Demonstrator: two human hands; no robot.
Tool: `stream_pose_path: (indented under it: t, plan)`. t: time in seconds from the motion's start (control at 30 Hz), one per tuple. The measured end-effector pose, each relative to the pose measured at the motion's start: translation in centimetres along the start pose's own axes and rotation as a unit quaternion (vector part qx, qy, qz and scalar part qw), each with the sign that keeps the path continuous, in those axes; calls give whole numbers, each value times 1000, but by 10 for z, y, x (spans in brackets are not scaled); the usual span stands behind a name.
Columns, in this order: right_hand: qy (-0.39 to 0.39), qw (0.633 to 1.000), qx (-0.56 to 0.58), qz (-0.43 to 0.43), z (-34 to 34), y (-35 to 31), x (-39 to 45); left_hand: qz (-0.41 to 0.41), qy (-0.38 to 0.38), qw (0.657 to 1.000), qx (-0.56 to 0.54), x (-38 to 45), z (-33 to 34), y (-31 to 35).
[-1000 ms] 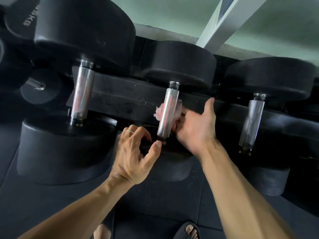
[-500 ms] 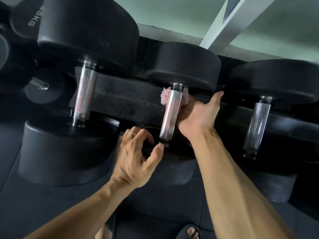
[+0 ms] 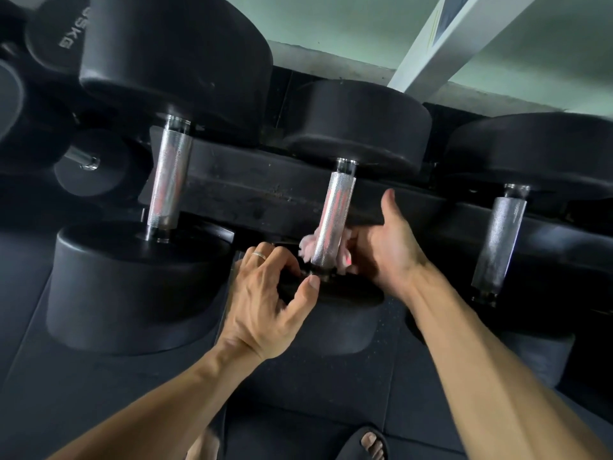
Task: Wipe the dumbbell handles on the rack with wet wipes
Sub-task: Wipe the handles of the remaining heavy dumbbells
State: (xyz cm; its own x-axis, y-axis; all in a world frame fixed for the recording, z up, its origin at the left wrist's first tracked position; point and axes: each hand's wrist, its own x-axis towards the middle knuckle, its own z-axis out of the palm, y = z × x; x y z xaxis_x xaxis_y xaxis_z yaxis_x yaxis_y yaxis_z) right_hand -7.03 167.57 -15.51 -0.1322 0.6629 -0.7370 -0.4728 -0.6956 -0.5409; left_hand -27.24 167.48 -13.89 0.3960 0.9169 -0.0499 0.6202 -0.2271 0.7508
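Note:
Three black dumbbells lie across the dark rack (image 3: 265, 197). The middle one has a knurled silver handle (image 3: 335, 214). A pinkish wet wipe (image 3: 308, 247) is wrapped behind the near end of that handle, showing on both sides of it. My right hand (image 3: 388, 247) holds the wipe from the right, thumb pointing up, fingers hidden behind the handle. My left hand (image 3: 268, 300), with a ring, grips the near head (image 3: 345, 323) of the middle dumbbell, thumb by the handle's collar. The left handle (image 3: 169, 180) and right handle (image 3: 501, 237) are untouched.
More black dumbbells (image 3: 59, 31), one marked in KG, sit at the upper left. A white slanted beam (image 3: 441, 41) rises at the upper right against a green wall. Dark rubber floor mats (image 3: 331, 400) lie below, with my sandalled foot (image 3: 368, 443) at the bottom.
My right hand slid the wipe up to the far end of the middle handle, then back down to its near end. My left hand stayed on the near head.

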Motion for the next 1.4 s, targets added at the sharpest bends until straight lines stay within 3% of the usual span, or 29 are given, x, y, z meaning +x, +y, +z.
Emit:
stream_pose_path:
  t: [0.07, 0.17, 0.33, 0.47, 0.57, 0.67, 0.8, 0.93, 1.1, 1.2, 1.3, 1.4]
  plan:
    - [3, 999, -42, 9, -3, -7, -2, 2, 3, 1000, 2, 0, 0, 0]
    - [6, 998, 62, -22, -2, -12, 4, 4, 1, 1000, 1, 0, 1, 1]
    - [9, 995, -86, 42, -4, 2, -4, 3, 0, 1000, 5, -1, 0, 2]
    - [56, 995, 82, 10, 6, -11, -1, 5, -2, 1000, 0, -1, 0, 1]
    - [31, 993, 116, 9, 13, -9, -8, 2, -5, 1000, -3, -1, 0, 2]
    - [82, 997, 12, -3, 14, -5, -15, 3, 1, 1000, -2, -1, 0, 2]
    - [134, 973, -188, -27, 4, -7, -31, -6, -6, 1000, -6, 0, 0, 2]
    - [218, 964, -122, -90, 6, -2, -57, -7, -12, 1000, -16, 0, 0, 1]
    - [193, 969, -47, -147, 39, 4, -91, -12, -85, 996, 0, 5, -11, 5]
    - [212, 961, -34, -175, 64, 8, -98, -8, -176, 980, -94, 14, -34, 16]
    - [255, 949, -16, -185, 83, 12, -97, -10, -250, 942, -225, 26, -56, 31]
    - [270, 941, -9, -202, 99, 18, -95, -23, -248, 939, -238, 36, -66, 37]
